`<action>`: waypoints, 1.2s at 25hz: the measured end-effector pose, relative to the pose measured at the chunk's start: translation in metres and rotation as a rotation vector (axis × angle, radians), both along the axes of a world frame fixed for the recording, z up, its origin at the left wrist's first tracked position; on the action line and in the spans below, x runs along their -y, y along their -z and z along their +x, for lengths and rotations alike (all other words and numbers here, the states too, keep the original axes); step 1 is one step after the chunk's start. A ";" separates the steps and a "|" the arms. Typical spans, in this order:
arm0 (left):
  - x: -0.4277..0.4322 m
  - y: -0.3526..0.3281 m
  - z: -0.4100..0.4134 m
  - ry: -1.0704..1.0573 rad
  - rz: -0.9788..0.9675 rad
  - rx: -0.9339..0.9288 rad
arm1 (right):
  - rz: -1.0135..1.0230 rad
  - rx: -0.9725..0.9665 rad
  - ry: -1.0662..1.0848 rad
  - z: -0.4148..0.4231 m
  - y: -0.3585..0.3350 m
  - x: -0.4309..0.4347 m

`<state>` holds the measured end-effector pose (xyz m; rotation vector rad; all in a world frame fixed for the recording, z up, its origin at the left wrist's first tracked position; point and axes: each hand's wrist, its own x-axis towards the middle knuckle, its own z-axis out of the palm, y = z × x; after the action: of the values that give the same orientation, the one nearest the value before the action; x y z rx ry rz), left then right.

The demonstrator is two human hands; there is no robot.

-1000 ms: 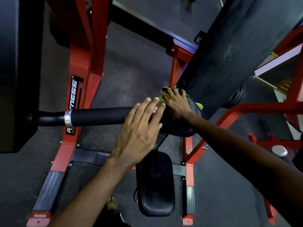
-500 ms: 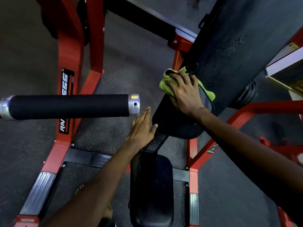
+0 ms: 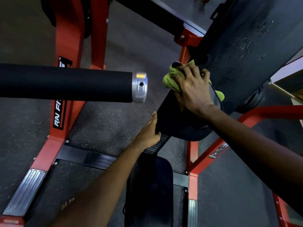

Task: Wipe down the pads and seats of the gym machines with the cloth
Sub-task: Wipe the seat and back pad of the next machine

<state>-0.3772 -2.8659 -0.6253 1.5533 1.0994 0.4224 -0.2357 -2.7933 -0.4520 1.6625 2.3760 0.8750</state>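
My right hand [image 3: 192, 86] grips a bunched yellow-green cloth [image 3: 170, 77] and presses it on the top of a black chest pad [image 3: 173, 118], just under a big dark slanted pad [image 3: 246, 46]. Straight-fingered, my left hand [image 3: 150, 131] rests against the left edge of the chest pad. A black seat [image 3: 152, 185] sits lower down, below both hands. To the left, a black foam roller [image 3: 65, 82] with a silver end cap [image 3: 140, 87] juts toward the cloth.
The red steel frame [image 3: 65, 112] of the machine stands on dark speckled rubber flooring [image 3: 106, 120], with ribbed metal foot plates [image 3: 24, 192] at its base. More red frame [image 3: 262, 112] runs to the right.
My left hand has come off the foam roller and dropped to the chest pad's left edge. My right hand has kept rubbing the cloth on the pad top. The view has moved closer.
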 end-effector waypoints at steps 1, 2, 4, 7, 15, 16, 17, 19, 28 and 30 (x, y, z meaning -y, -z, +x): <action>0.002 0.002 -0.001 0.014 -0.005 -0.018 | 0.002 0.021 -0.002 -0.002 0.009 0.003; 0.004 0.005 -0.002 0.033 0.001 -0.034 | -0.007 0.035 0.000 -0.005 0.019 0.005; 0.003 0.010 -0.006 0.069 0.014 -0.051 | -0.042 0.057 0.006 -0.012 0.034 0.007; 0.002 0.012 -0.009 0.111 0.008 -0.083 | -0.158 0.114 -0.022 -0.023 0.057 0.024; 0.008 0.028 -0.021 0.090 -0.060 -0.025 | -0.072 0.051 0.112 -0.027 0.069 0.035; 0.007 0.030 -0.025 0.046 -0.097 -0.024 | -0.065 0.045 0.127 -0.030 0.076 0.037; 0.007 0.031 -0.029 -0.010 -0.126 -0.026 | -0.071 0.036 0.132 -0.032 0.083 0.040; 0.002 0.030 -0.040 -0.125 -0.140 -0.012 | -0.102 0.033 0.097 -0.032 0.093 0.044; -0.054 -0.007 -0.040 -0.129 0.183 0.083 | -0.136 -0.011 0.016 -0.016 0.136 0.090; -0.061 -0.012 -0.030 -0.037 0.217 0.094 | -0.146 -0.029 -0.014 -0.007 0.149 0.108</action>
<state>-0.4076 -2.8045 -0.6132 1.6860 1.0373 0.6512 -0.2430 -2.9014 -0.6010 1.6160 2.4090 0.6656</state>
